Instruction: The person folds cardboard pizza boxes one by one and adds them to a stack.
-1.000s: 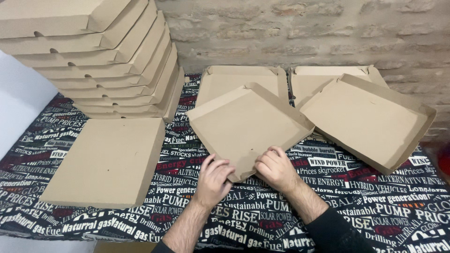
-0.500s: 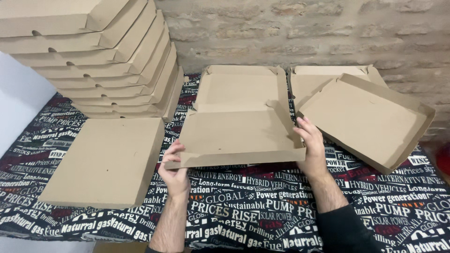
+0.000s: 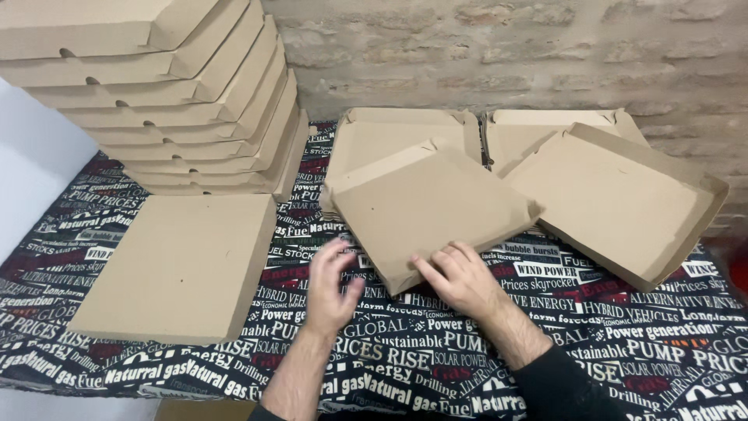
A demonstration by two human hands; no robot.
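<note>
A brown cardboard box part (image 3: 432, 206) lies turned at an angle in the middle of the table, one corner toward me. My right hand (image 3: 460, 277) rests flat on that near corner, fingers spread on the cardboard. My left hand (image 3: 331, 284) hovers just left of the corner, fingers apart and blurred, holding nothing. Under the far edge of the box part lies another open tray (image 3: 389, 132).
A tall leaning stack of folded boxes (image 3: 171, 93) fills the back left. A closed flat box (image 3: 183, 265) lies at the near left. Open trays (image 3: 623, 203) sit at the right against the brick wall (image 3: 506, 54). A printed cloth (image 3: 608, 327) covers the table.
The box part was held up by both side edges half a second ago; it now lies rotated on the table. My left hand has let go and my right hand presses the near corner.
</note>
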